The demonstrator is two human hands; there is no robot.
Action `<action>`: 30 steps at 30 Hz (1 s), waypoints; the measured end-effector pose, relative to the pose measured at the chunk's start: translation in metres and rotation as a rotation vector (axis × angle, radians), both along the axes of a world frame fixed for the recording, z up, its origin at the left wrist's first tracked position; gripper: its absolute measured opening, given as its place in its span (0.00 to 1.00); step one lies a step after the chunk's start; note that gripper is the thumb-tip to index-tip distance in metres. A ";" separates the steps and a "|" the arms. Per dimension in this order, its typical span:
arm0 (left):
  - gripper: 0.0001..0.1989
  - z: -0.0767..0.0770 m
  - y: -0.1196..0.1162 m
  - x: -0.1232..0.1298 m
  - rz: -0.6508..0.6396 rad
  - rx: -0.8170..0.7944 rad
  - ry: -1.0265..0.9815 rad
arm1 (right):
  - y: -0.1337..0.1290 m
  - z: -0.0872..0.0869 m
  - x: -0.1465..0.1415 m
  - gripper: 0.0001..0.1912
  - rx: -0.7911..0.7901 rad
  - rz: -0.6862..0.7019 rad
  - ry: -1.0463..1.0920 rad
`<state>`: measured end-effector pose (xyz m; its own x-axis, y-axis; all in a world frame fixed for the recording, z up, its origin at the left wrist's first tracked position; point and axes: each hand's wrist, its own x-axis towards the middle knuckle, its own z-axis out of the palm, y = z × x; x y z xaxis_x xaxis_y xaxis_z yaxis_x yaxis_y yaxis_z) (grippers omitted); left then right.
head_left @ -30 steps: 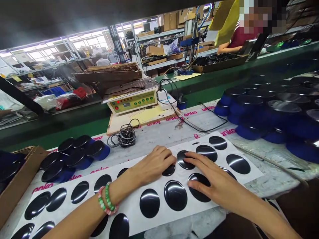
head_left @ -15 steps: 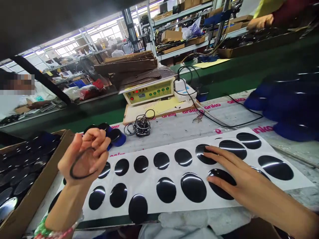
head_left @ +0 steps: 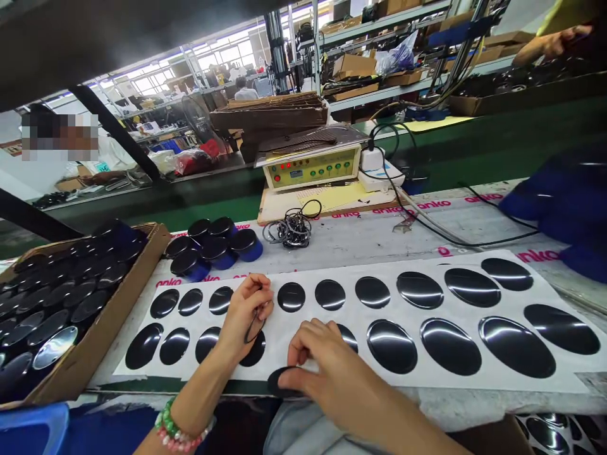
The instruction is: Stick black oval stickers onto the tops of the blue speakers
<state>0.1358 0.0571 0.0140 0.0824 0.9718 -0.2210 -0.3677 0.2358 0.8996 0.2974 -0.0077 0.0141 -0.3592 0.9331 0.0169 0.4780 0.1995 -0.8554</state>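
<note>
Two rows of glossy black discs [head_left: 391, 346] lie on a long white sheet [head_left: 294, 332]. My left hand [head_left: 247, 313] is over the sheet left of centre, its fingers curled round a thin dark ring [head_left: 250, 332] that hangs at the palm. Close by on the right, my right hand [head_left: 315, 354] pinches a black disc [head_left: 279, 383] at the sheet's front edge, thumb on the near side. My fingers partly cover this disc and another one behind them.
A cardboard box [head_left: 111, 313] of black-topped parts stands left, beside several blue-sided black caps [head_left: 246, 245]. Tangled rings [head_left: 289, 230], a control unit [head_left: 313, 169] and cables lie behind. Dark blue stacked pieces [head_left: 564, 202] stand right. Other people are across the bench.
My right hand has moved left and toward me, from the right-hand discs to the disc it now pinches. My left hand has come in over the sheet with the ring. The view has shifted.
</note>
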 end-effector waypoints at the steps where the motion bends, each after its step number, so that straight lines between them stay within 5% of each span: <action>1: 0.12 0.000 -0.001 -0.001 0.000 0.000 -0.021 | 0.002 0.001 0.004 0.07 -0.043 -0.032 0.046; 6: 0.13 0.003 0.001 -0.003 0.008 -0.019 -0.106 | 0.010 -0.008 -0.009 0.06 0.259 -0.183 -0.203; 10: 0.12 0.023 0.000 -0.001 0.058 0.009 -0.127 | 0.006 -0.009 -0.014 0.06 0.409 -0.253 -0.267; 13: 0.07 0.042 -0.010 0.016 -0.049 0.161 0.044 | -0.003 0.000 0.026 0.05 0.571 -0.372 -0.140; 15: 0.05 0.048 -0.019 0.037 -0.267 0.392 0.331 | -0.010 0.003 0.069 0.03 0.642 -0.496 -0.126; 18: 0.08 0.041 -0.027 0.077 -0.614 0.867 0.808 | -0.021 -0.007 0.131 0.04 0.561 -0.653 -0.228; 21: 0.09 0.022 -0.024 0.109 -0.818 1.240 1.114 | -0.030 -0.026 0.164 0.08 0.456 -0.620 -0.271; 25: 0.11 0.002 -0.012 0.126 -0.927 1.433 1.231 | -0.033 -0.041 0.166 0.10 0.485 -0.547 -0.363; 30: 0.07 0.002 -0.003 0.126 -0.986 1.439 1.274 | -0.032 -0.038 0.158 0.10 0.452 -0.547 -0.357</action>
<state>0.2621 0.0545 0.0163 0.9701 0.2199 0.1029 0.1996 -0.9636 0.1780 0.4557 -0.0395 -0.0242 0.0927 0.9091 0.4061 0.8386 0.1486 -0.5240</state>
